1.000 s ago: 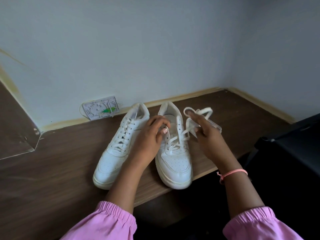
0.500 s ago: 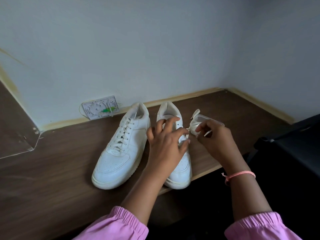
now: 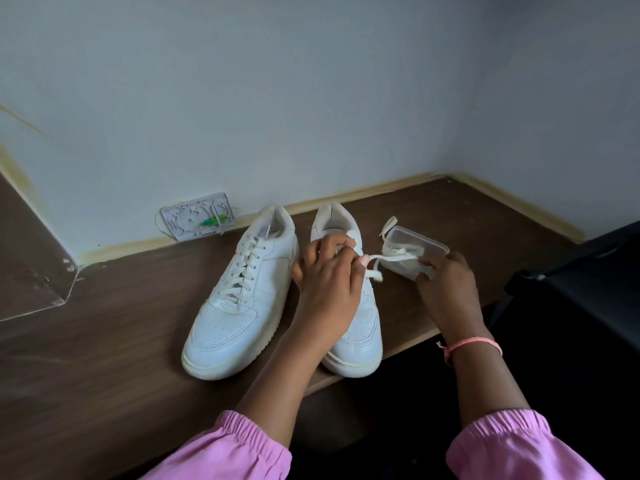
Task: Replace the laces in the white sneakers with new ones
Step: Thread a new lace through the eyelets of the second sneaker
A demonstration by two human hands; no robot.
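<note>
Two white sneakers sit side by side on the worktop (image 3: 104, 341). Over the right sneaker (image 3: 360, 327), the left hand (image 3: 329, 271) pinches a limp, flat lace (image 3: 391, 259); the right hand (image 3: 446, 282) grips its other stretch beside a clear plastic container (image 3: 429, 245). The lace looks light and floppy, likely to slip, so it is best held near the stiff tip. The left sneaker (image 3: 239, 299) is fully laced.

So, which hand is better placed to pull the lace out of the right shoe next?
The left hand: it lies on the right shoe and pinches the lace. The right hand is at the plastic box.
</note>
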